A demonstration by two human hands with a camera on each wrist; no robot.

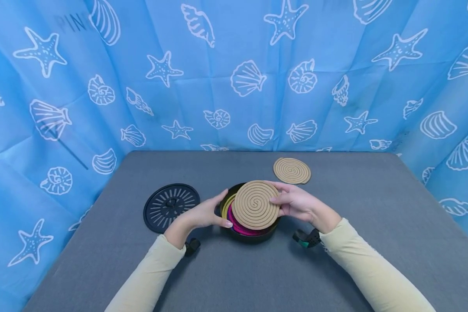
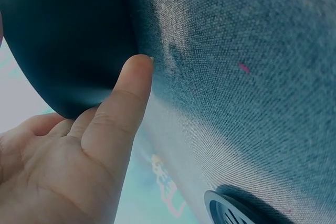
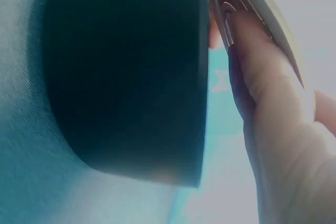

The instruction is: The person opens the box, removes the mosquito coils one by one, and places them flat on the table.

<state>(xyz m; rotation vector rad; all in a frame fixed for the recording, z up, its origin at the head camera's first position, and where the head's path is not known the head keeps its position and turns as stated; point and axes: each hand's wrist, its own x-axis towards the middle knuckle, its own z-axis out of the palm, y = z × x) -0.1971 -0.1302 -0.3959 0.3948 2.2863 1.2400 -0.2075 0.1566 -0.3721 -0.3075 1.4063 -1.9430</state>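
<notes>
While the right hand (image 1: 298, 203) pinches a swirly tan mat (image 1: 254, 206) over the black pot (image 1: 251, 237), the left hand (image 1: 200, 214) touches the pot's side, fingers spread. Another mat (image 1: 292, 171) lies behind the pot.

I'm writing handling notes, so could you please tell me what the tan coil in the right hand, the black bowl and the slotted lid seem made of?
Tan coil: probably pressed powder, matte, judging by its dry-looking ridges. Black bowl: coated metal or plastic, smooth, its plain wall catching a soft sheen. Slotted lid: metal or plastic too, dull, with crisp slots.
</notes>
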